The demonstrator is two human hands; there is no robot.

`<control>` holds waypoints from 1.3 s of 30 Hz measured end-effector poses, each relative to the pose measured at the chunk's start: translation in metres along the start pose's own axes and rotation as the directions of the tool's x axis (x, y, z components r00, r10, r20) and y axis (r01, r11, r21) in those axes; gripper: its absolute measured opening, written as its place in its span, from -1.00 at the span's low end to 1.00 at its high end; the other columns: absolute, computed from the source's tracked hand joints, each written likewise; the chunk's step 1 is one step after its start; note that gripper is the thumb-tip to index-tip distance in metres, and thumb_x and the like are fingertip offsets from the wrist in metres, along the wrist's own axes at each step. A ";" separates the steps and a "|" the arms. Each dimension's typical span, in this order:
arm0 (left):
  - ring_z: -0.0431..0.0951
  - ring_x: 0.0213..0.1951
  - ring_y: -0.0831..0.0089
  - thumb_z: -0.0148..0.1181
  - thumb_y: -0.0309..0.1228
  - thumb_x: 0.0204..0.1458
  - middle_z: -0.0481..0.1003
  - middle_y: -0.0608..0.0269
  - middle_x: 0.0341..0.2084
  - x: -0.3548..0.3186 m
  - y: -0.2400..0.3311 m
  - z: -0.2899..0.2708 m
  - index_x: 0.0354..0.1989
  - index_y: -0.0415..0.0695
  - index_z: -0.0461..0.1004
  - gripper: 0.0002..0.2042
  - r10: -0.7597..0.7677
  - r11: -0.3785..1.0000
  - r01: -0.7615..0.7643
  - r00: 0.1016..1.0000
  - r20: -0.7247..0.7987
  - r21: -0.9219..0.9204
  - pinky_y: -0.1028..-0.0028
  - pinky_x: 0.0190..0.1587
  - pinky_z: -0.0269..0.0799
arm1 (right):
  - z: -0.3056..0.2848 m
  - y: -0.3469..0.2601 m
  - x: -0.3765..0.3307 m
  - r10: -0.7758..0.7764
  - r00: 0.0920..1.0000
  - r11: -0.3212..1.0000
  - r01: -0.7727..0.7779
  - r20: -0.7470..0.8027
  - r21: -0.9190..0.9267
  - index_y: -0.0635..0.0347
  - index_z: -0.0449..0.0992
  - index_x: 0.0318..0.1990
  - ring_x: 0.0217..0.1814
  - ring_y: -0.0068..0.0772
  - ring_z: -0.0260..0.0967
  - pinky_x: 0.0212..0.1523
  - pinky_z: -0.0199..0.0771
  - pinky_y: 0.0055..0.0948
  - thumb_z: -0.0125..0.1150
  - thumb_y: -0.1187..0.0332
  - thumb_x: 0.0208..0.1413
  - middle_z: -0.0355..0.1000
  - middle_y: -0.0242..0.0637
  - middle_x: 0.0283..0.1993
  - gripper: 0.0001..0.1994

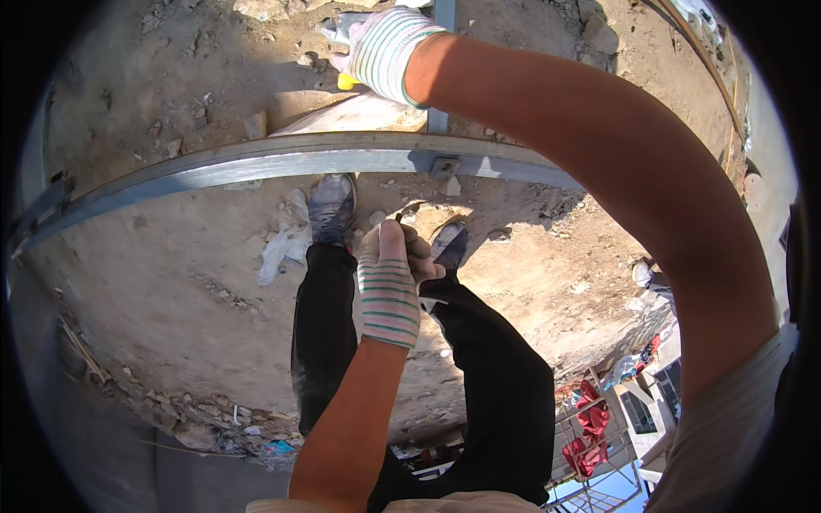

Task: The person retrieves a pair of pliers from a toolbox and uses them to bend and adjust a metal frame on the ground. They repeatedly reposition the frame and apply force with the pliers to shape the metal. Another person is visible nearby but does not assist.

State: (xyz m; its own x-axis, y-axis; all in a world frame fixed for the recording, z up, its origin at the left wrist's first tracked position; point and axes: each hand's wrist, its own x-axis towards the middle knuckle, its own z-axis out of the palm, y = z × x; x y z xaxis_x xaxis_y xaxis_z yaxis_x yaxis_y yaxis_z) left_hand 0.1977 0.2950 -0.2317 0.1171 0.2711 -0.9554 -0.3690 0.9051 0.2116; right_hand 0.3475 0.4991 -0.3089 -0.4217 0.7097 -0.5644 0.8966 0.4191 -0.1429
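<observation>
My left hand (392, 267), in a striped knit work glove, is closed in front of my legs. Its thumb lies along the top, and a small dark tip (399, 219) pokes out by the thumb; what it belongs to is hidden in the fingers. My right hand (383, 50), in a matching glove, reaches far ahead past a grey metal beam (342, 162). Its fingers are wrapped round a silver-grey object with a yellow end (346, 81); the glove covers most of it, so its kind is unclear. A small bracket (444, 166) sits on the beam.
An upright-looking metal bar (439, 120) meets the beam from beyond. My shoes (332, 208) stand on dirt ground just this side of the beam. A crumpled white plastic bag (285, 248) lies left of them. Stones and rubble are scattered around; red cloth (590, 419) hangs at the lower right.
</observation>
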 end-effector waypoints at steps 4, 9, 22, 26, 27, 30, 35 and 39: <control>0.45 -0.66 0.50 0.10 -0.11 0.25 0.48 0.26 -0.58 0.004 -0.002 0.004 -0.33 -0.14 0.45 -0.68 -0.007 1.000 0.006 0.999 0.036 0.029 0.39 -0.55 0.56 | 0.043 0.020 -0.004 0.216 0.878 0.975 -0.170 0.427 -0.145 -0.06 0.22 0.36 0.26 -0.08 0.33 0.26 0.29 -0.08 -0.30 0.02 0.39 0.22 -0.16 0.38 -0.51; 0.46 -0.66 0.52 0.11 -0.10 0.24 0.48 0.28 -0.58 0.007 -0.010 0.005 -0.34 -0.13 0.45 -0.68 -0.058 0.991 0.053 0.998 0.036 0.123 0.41 -0.55 0.57 | 0.128 0.045 0.021 0.488 0.785 0.863 -0.499 0.382 -0.077 0.05 0.35 0.29 0.04 -0.25 0.51 0.07 0.48 -0.20 -0.17 -0.01 0.35 0.49 -0.19 0.13 -0.49; 0.46 -0.67 0.58 0.16 -0.16 0.22 0.47 0.30 -0.59 0.023 -0.037 0.008 -0.32 -0.13 0.46 -0.73 -0.033 0.963 0.041 0.999 -0.035 0.266 0.49 -0.55 0.63 | 0.043 0.036 -0.088 0.269 0.874 0.962 -0.224 0.403 -0.156 -0.04 0.44 0.21 -0.17 -0.18 0.59 -0.22 0.66 -0.21 0.27 0.40 0.11 0.55 -0.18 -0.19 -0.53; 0.45 -0.67 0.61 0.16 -0.19 0.23 0.47 0.30 -0.58 0.039 -0.049 0.019 -0.28 -0.18 0.47 -0.73 0.060 0.907 -0.051 0.998 -0.009 0.417 0.55 -0.56 0.57 | 0.033 0.030 -0.173 0.437 0.896 0.874 -0.444 0.079 0.196 -0.05 0.25 0.34 -0.22 -0.09 0.56 -0.19 0.65 -0.19 0.29 0.44 0.06 0.50 -0.12 -0.21 -0.35; 0.45 -0.68 0.61 0.18 -0.20 0.22 0.48 0.29 -0.56 0.044 -0.049 0.021 -0.27 -0.20 0.48 -0.73 0.106 0.874 -0.094 0.994 0.002 0.477 0.58 -0.57 0.53 | 0.034 0.019 -0.195 0.473 0.877 0.828 -0.474 0.081 0.300 -0.05 0.19 0.37 -0.19 -0.09 0.54 -0.16 0.64 -0.22 0.26 0.47 0.06 0.47 -0.09 -0.16 -0.32; 0.43 -0.66 0.63 0.18 -0.18 0.22 0.49 0.28 -0.56 0.057 -0.058 0.031 -0.23 -0.24 0.47 -0.69 0.171 0.837 -0.181 0.983 0.067 0.516 0.59 -0.55 0.45 | 0.049 -0.022 -0.275 0.626 0.766 0.494 -0.533 0.144 0.686 0.01 0.12 0.39 -0.05 -0.09 0.49 -0.02 0.59 -0.30 0.16 0.59 0.00 0.39 -0.01 -0.02 -0.27; 0.43 -0.65 0.63 0.17 -0.18 0.23 0.49 0.29 -0.59 0.080 -0.066 0.045 -0.25 -0.25 0.47 -0.69 0.220 0.776 -0.228 0.972 0.086 0.588 0.59 -0.54 0.41 | 0.103 -0.123 -0.374 0.740 0.546 -0.097 -0.490 0.392 0.866 0.26 0.13 0.36 0.09 -0.20 0.37 0.15 0.37 -0.44 -0.04 0.63 -0.05 0.34 -0.03 0.05 -0.31; 0.42 -0.65 0.65 0.15 -0.19 0.24 0.48 0.30 -0.62 0.093 -0.078 0.048 -0.27 -0.27 0.47 -0.69 0.247 0.754 -0.260 0.963 0.106 0.604 0.60 -0.53 0.40 | 0.111 -0.176 -0.402 0.646 0.472 -0.433 -0.422 0.601 0.797 0.24 0.16 0.35 -0.26 -0.57 0.21 -0.22 0.35 -0.64 -0.08 0.63 -0.03 0.28 -0.34 -0.21 -0.33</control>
State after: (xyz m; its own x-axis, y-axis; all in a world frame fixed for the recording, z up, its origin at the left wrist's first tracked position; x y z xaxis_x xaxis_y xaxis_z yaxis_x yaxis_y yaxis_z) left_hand 0.2818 0.2658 -0.3267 0.1197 0.5193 -0.8462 0.2481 0.8096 0.5320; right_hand 0.3746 0.0770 -0.1468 0.4611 0.2651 -0.8468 -0.1030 -0.9319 -0.3478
